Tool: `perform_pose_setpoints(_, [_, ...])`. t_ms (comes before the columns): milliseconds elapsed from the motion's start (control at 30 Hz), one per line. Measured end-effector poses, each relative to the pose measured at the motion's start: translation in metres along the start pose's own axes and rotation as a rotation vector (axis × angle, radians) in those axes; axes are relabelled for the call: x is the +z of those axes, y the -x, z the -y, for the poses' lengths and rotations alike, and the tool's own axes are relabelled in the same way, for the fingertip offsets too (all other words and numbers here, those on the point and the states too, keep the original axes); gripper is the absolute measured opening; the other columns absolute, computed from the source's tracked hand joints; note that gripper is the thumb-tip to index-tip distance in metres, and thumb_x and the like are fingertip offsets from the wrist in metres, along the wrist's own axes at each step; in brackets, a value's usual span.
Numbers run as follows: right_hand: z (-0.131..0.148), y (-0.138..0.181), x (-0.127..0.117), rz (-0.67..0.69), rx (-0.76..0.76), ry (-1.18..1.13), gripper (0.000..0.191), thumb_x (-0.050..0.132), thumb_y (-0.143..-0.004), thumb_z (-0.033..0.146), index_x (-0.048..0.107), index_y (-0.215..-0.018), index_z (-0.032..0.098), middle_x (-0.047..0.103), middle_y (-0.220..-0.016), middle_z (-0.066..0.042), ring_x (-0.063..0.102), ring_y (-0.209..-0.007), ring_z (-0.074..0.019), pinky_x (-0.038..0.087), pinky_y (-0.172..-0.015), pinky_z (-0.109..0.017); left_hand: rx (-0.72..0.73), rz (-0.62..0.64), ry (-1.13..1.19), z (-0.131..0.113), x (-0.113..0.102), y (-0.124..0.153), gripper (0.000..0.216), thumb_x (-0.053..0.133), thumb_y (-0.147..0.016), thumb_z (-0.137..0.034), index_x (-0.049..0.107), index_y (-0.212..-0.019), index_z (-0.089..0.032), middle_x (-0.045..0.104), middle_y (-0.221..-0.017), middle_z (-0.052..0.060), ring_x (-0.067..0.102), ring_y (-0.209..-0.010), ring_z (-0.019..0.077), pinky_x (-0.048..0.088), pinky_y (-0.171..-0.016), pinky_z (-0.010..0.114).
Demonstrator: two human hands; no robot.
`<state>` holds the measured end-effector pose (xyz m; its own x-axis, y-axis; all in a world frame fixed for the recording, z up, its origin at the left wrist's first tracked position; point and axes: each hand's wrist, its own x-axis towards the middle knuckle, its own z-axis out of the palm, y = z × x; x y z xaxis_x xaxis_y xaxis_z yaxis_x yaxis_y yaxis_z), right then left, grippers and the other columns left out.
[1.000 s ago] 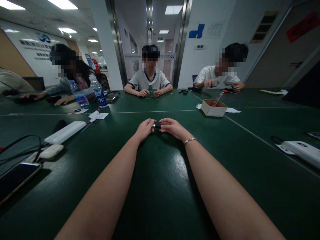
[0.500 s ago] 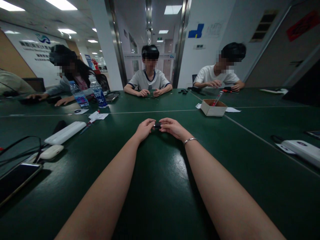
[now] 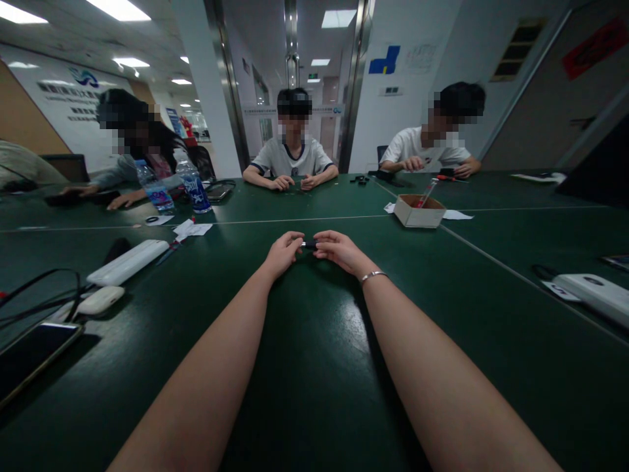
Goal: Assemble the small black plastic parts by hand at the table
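Observation:
Between my two hands, over the green table, is a small black object with a short silvery end (image 3: 310, 245); it is too small to name its kind. My left hand (image 3: 285, 254) pinches its silvery end between thumb and fingertips. From the other side, my right hand (image 3: 341, 250), below which a silver bangle (image 3: 374, 276) circles the wrist, has its thumb and fingers closed on the black part. Fingers cover both ends of the object in part.
A small box (image 3: 419, 212) with a red-tipped clear stick stands ahead right. Two bottles (image 3: 194, 185), paper slips, a white power bank (image 3: 128, 262), cables and a phone (image 3: 37, 354) lie left. Another white device (image 3: 597, 295) is at right. Three people sit across the table (image 3: 314, 367).
Slightly more of the object's silvery end shows beside my left fingers. Otherwise both hands have hardly moved.

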<state>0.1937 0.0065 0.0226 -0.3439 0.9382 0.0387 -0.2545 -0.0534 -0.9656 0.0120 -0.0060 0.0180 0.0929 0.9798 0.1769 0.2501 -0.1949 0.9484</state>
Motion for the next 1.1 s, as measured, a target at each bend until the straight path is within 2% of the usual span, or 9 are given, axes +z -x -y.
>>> perform_pose_setpoints(67, [-0.0001, -0.0002, 0.0001, -0.006, -0.004, -0.006, 0.024, 0.057, -0.081, -0.010, 0.063, -0.090, 0.012, 0.064, -0.083, -0.004, 0.067, -0.061, -0.0113, 0.057, -0.055, -0.014, -0.011, -0.008, 0.009, -0.0018, 0.0003, 0.0008, 0.028, 0.051, -0.087, -0.022, 0.059, -0.112, -0.015, 0.055, -0.069, -0.001, 0.045, -0.047, 0.0070, 0.032, -0.042, 0.018])
perform_pose_setpoints(200, [-0.0005, -0.0004, -0.0002, -0.007, -0.007, -0.015, 0.025, 0.055, -0.082, -0.010, 0.063, -0.090, 0.012, 0.064, -0.081, -0.004, 0.066, -0.060, -0.0112, 0.057, -0.055, -0.014, -0.009, 0.010, 0.044, -0.0023, 0.0003, 0.0006, 0.026, 0.047, -0.090, -0.026, 0.061, -0.108, -0.013, 0.049, -0.060, -0.003, 0.041, -0.045, 0.0072, 0.032, -0.043, 0.018])
perform_pose_setpoints(300, [-0.0012, -0.0006, -0.0007, -0.012, -0.012, -0.018, 0.025, 0.056, -0.082, -0.011, 0.063, -0.090, 0.011, 0.064, -0.083, -0.005, 0.066, -0.061, -0.0115, 0.057, -0.055, -0.015, 0.002, 0.007, 0.041, -0.0008, 0.0000, -0.0004, 0.026, 0.053, -0.086, -0.023, 0.061, -0.109, -0.014, 0.053, -0.065, -0.002, 0.044, -0.048, 0.0073, 0.033, -0.044, 0.019])
perform_pose_setpoints(433, [-0.0022, -0.0016, -0.0018, -0.003, -0.010, -0.006, 0.024, 0.057, -0.082, -0.010, 0.064, -0.091, 0.012, 0.064, -0.083, -0.005, 0.066, -0.061, -0.0114, 0.057, -0.056, -0.015, 0.008, 0.023, 0.012, 0.0005, -0.0003, -0.0009, 0.027, 0.048, -0.090, -0.028, 0.062, -0.107, -0.013, 0.050, -0.057, -0.003, 0.043, -0.047, 0.0086, 0.034, -0.046, 0.019])
perform_pose_setpoints(567, [-0.0021, -0.0019, -0.0021, 0.001, -0.019, -0.002, 0.024, 0.058, -0.081, -0.009, 0.064, -0.090, 0.013, 0.064, -0.084, -0.005, 0.066, -0.063, -0.0115, 0.057, -0.056, -0.015, 0.014, -0.003, -0.016, -0.0008, 0.0000, 0.0001, 0.028, 0.055, -0.083, -0.021, 0.062, -0.110, -0.015, 0.054, -0.066, -0.002, 0.047, -0.050, 0.0081, 0.036, -0.048, 0.019])
perform_pose_setpoints(667, [-0.0009, -0.0007, -0.0010, 0.001, -0.014, 0.004, 0.025, 0.057, -0.081, -0.009, 0.064, -0.090, 0.012, 0.064, -0.082, -0.004, 0.066, -0.061, -0.0113, 0.057, -0.055, -0.015, -0.012, 0.022, -0.004, -0.0024, 0.0008, 0.0008, 0.027, 0.049, -0.088, -0.025, 0.063, -0.109, -0.014, 0.051, -0.061, -0.002, 0.044, -0.048, 0.0083, 0.034, -0.045, 0.019])
perform_pose_setpoints(800, [0.0002, 0.0006, 0.0000, -0.006, -0.011, 0.002, 0.025, 0.055, -0.081, -0.010, 0.063, -0.090, 0.012, 0.064, -0.082, -0.004, 0.066, -0.060, -0.0110, 0.057, -0.055, -0.014, -0.035, -0.004, 0.009, -0.0038, 0.0016, 0.0010, 0.028, 0.051, -0.085, -0.021, 0.062, -0.110, -0.015, 0.053, -0.066, -0.001, 0.046, -0.050, 0.0086, 0.032, -0.042, 0.018])
perform_pose_setpoints(1100, [-0.0034, -0.0029, -0.0035, 0.019, -0.022, 0.018, 0.024, 0.060, -0.079, -0.007, 0.063, -0.092, 0.013, 0.065, -0.085, -0.004, 0.066, -0.063, -0.0112, 0.058, -0.058, -0.015, -0.004, 0.015, 0.010, 0.0001, 0.0000, -0.0010, 0.025, 0.048, -0.089, -0.026, 0.064, -0.103, -0.014, 0.049, -0.058, -0.003, 0.041, -0.046, 0.0083, 0.031, -0.045, 0.019])
